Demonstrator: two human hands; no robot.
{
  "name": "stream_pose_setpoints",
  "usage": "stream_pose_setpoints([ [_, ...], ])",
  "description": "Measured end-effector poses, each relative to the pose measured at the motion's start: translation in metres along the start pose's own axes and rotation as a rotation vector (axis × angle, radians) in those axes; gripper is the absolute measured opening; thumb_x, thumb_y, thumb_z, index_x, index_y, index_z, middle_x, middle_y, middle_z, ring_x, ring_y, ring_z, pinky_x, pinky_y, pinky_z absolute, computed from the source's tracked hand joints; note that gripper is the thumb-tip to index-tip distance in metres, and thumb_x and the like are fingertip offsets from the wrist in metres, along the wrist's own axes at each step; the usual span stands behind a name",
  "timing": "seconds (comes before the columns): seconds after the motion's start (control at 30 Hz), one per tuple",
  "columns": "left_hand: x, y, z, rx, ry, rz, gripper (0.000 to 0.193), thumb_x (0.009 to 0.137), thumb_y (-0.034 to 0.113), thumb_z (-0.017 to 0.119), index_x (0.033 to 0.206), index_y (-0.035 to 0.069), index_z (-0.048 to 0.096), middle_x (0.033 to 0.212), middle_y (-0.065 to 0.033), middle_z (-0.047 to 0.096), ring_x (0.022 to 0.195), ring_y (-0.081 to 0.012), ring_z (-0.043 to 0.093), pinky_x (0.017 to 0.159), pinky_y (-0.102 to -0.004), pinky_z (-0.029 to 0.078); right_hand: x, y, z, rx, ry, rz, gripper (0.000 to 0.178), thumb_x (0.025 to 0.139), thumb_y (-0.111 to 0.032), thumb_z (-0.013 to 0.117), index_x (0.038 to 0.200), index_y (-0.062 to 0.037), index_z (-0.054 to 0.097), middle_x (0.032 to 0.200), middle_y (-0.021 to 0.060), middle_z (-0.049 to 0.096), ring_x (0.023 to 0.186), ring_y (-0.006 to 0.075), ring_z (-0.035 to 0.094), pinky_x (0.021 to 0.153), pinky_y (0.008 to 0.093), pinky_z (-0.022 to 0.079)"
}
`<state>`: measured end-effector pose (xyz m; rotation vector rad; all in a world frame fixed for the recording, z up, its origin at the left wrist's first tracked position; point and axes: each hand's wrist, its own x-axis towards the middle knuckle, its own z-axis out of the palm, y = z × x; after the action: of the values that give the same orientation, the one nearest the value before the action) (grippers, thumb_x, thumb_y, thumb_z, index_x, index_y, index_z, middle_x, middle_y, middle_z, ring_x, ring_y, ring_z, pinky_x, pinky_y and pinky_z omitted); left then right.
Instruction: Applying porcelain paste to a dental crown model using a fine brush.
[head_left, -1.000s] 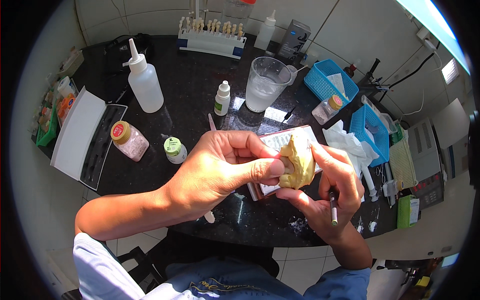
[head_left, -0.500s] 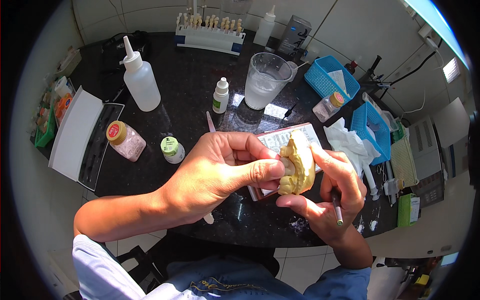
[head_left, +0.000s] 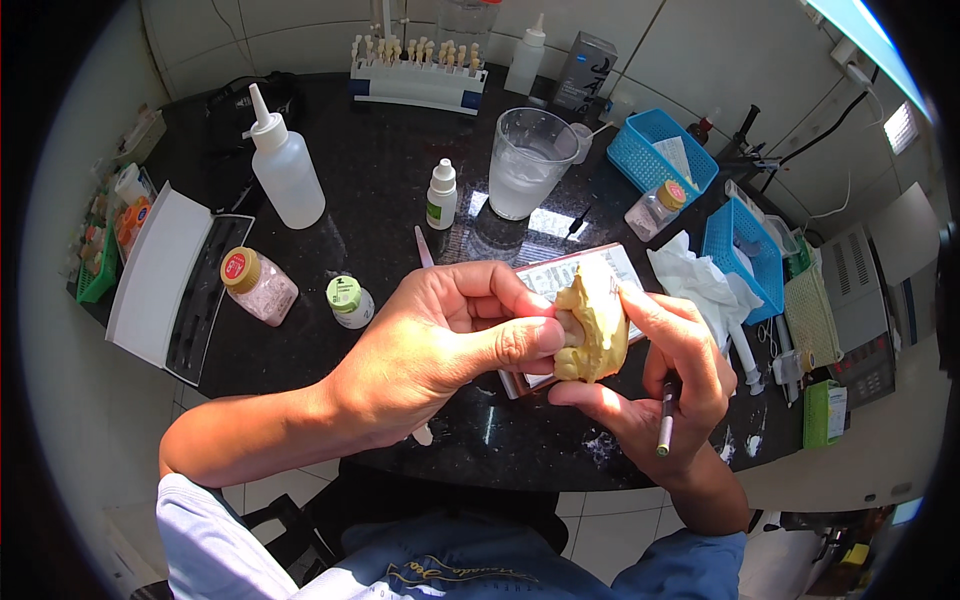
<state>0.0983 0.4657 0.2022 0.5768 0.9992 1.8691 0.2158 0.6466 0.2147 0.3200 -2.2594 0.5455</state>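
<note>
A yellow dental cast (head_left: pixel 603 335) is up in front of me over the worktop, its tooth side facing left. My right hand (head_left: pixel 672 385) grips it at top and bottom between forefinger and thumb. The curled fingers of that hand also keep a slim dark pen-like tool (head_left: pixel 667 420), pointing down. From the left, my left hand (head_left: pixel 445 330) has thumb and forefinger pinched against the teeth of the cast. A pale piece shows at those fingertips, but I cannot tell whether it is separate from the cast. Beneath the cast lies a printed pad (head_left: pixel 625 268), partly covered by my hands.
A squeeze bottle (head_left: pixel 290 180), a jar of pink powder (head_left: pixel 262 288), a green-lidded jar (head_left: pixel 350 303) and a dropper bottle (head_left: pixel 441 195) stand leftward. Farther back are a cup of cloudy liquid (head_left: pixel 530 170) and a tooth shade rack (head_left: pixel 418 85). Blue baskets (head_left: pixel 655 150) and crumpled tissue (head_left: pixel 705 285) sit right.
The cast has turned slightly in my right hand, showing more of its smooth outer side. The pen-like tool has swung to a different slant. My left fingers keep their pinch at the teeth.
</note>
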Motion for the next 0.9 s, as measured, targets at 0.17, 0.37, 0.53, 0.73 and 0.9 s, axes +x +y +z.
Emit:
stream_pose_setpoints([
  [0.17, -0.003, 0.004, 0.002, 0.023, -0.01, 0.015, 0.016, 0.089, 0.012, 0.069, 0.095, 0.001, 0.058, 0.1, -0.0117, 0.066, 0.093, -0.0163, 0.067, 0.083, -0.0294, 0.057, -0.001, 0.0, 0.002, 0.021, 0.017, -0.006, 0.077, 0.056, -0.044, 0.088, 0.113, 0.0007, 0.062, 0.098, 0.0103, 0.067, 0.048, 0.001, 0.036, 0.043, 0.0166, 0.03],
  [0.37, -0.017, 0.001, 0.008, 0.02, 0.043, 0.065, 0.017, 0.089, 0.015, 0.069, 0.093, 0.002, 0.06, 0.096, -0.0083, 0.066, 0.091, -0.0142, 0.066, 0.083, -0.0278, 0.057, -0.002, -0.008, 0.006, 0.006, 0.029, -0.054, 0.076, 0.056, -0.043, 0.089, 0.113, -0.0006, 0.063, 0.097, 0.0093, 0.068, 0.049, 0.0016, 0.036, 0.044, 0.0166, 0.029],
  [0.53, -0.03, -0.007, 0.01, -0.085, 0.039, 0.108, 0.016, 0.089, 0.017, 0.068, 0.093, 0.003, 0.06, 0.096, -0.0072, 0.066, 0.091, -0.0147, 0.066, 0.084, -0.0288, 0.057, -0.002, -0.024, 0.001, 0.111, -0.024, 0.0, 0.067, 0.056, -0.029, 0.091, 0.112, -0.0022, 0.065, 0.1, 0.0143, 0.069, 0.089, 0.024, 0.069, 0.07, 0.0308, 0.056],
  [0.73, -0.035, -0.016, 0.011, -0.112, 0.09, 0.104, 0.017, 0.09, 0.017, 0.068, 0.094, 0.003, 0.06, 0.098, -0.0072, 0.066, 0.092, -0.0137, 0.066, 0.084, -0.0275, 0.056, -0.002, -0.027, 0.003, 0.127, -0.051, 0.037, 0.065, 0.058, -0.029, 0.09, 0.113, -0.0031, 0.066, 0.1, 0.0141, 0.07, 0.085, 0.0234, 0.069, 0.069, 0.0304, 0.055],
  [0.9, -0.037, -0.018, 0.014, -0.134, 0.099, 0.114, 0.016, 0.09, 0.017, 0.067, 0.096, 0.003, 0.061, 0.099, -0.0069, 0.066, 0.092, -0.0129, 0.065, 0.084, -0.0268, 0.056, -0.001, -0.029, -0.001, 0.122, -0.085, 0.061, 0.064, 0.059, -0.031, 0.089, 0.112, -0.0027, 0.067, 0.1, 0.0147, 0.07, 0.085, 0.0243, 0.07, 0.071, 0.0309, 0.056],
])
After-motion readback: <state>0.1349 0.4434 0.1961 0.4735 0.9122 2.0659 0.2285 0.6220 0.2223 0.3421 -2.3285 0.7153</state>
